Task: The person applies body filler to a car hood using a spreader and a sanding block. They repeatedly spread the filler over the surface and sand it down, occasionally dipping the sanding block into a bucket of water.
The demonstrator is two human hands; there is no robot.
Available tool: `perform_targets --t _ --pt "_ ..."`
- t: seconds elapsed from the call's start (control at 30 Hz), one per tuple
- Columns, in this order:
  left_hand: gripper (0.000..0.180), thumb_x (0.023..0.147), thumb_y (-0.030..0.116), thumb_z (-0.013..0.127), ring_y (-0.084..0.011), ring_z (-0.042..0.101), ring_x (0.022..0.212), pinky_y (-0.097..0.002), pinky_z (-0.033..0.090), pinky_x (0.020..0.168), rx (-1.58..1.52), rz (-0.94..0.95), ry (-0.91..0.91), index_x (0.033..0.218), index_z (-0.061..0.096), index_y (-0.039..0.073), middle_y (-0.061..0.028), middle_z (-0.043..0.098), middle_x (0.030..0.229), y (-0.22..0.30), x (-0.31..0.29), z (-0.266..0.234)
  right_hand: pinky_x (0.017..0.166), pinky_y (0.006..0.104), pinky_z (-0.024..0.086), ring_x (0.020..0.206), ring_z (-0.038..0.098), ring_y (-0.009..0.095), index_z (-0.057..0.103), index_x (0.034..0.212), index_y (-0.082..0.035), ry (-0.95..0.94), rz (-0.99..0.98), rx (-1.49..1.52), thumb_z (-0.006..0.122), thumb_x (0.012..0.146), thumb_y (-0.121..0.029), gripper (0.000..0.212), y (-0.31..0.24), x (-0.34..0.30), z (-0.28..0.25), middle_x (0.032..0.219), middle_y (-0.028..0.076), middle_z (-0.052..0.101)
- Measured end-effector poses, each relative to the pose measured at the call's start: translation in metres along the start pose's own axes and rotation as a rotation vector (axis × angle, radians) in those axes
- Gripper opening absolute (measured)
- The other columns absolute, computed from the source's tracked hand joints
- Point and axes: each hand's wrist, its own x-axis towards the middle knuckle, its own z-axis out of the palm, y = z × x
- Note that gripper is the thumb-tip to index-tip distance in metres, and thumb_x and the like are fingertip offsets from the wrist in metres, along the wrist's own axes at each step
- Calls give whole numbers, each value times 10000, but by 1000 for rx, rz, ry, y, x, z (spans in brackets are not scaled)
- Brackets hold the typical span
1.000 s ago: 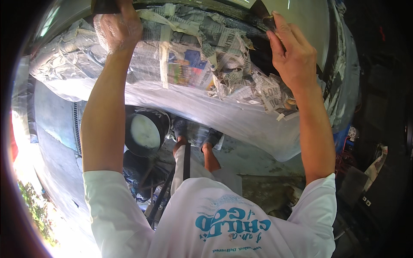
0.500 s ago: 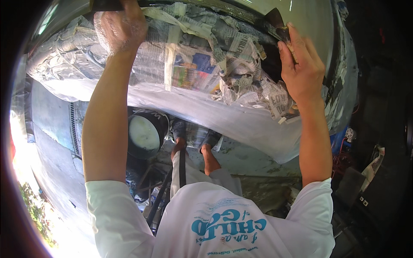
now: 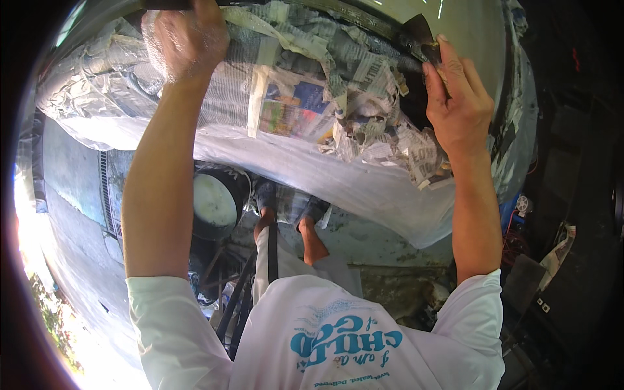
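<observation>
My left hand [image 3: 185, 42], wet with whitish suds, is closed at the top left on a dark block [image 3: 168, 4]; the picture's upper edge cuts off most of the block. My right hand [image 3: 458, 97] grips a putty knife [image 3: 418, 29] by its handle, and the dark, wide blade points up and left. That blade is by the dark edge of a pale, glossy car panel [image 3: 465, 16]. Between my hands, newspaper masking [image 3: 224, 94] covers the curved body below the panel, held with strips of tape [image 3: 257, 91]. Toward the right the paper is crumpled and torn.
Clear plastic sheeting [image 3: 364, 192] hangs below the newspaper. A dark bucket [image 3: 240, 188] holding whitish liquid [image 3: 215, 200] stands on the floor left of my feet. A floor grating [image 3: 106, 188] runs farther left. Blue equipment with a wheel [image 3: 522, 207] stands at the right.
My left hand has shifted slightly right and up with the dark block. My right hand and the putty knife stay almost in place.
</observation>
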Motion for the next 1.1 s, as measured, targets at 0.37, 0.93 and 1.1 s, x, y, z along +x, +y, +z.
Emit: perform_targets --t 0.37,0.93,1.1 --pt "428 1110 345 520 -464 653 1122 -496 499 968 -29 300 246 1326 673 9 -263 716 1205 -3 9 8 776 304 587 814 740 226 727 1328 -7 -18 637 551 797 962 -151 399 -46 17 -23 1046 170 784" --pt "428 1097 384 516 -513 656 884 -549 508 792 33 181 54 1226 705 23 -276 729 999 2 8 -5 706 398 576 766 714 326 711 1331 -3 -93 155 101 789 939 -58 404 -33 22 -1 928 177 731" --pt "444 1099 378 530 -484 668 935 -512 519 840 -64 233 106 1286 672 1 -272 729 1050 1 10 0 699 403 576 742 710 334 717 1334 -9 -65 107 122 788 934 -53 408 -33 32 7 943 195 742"
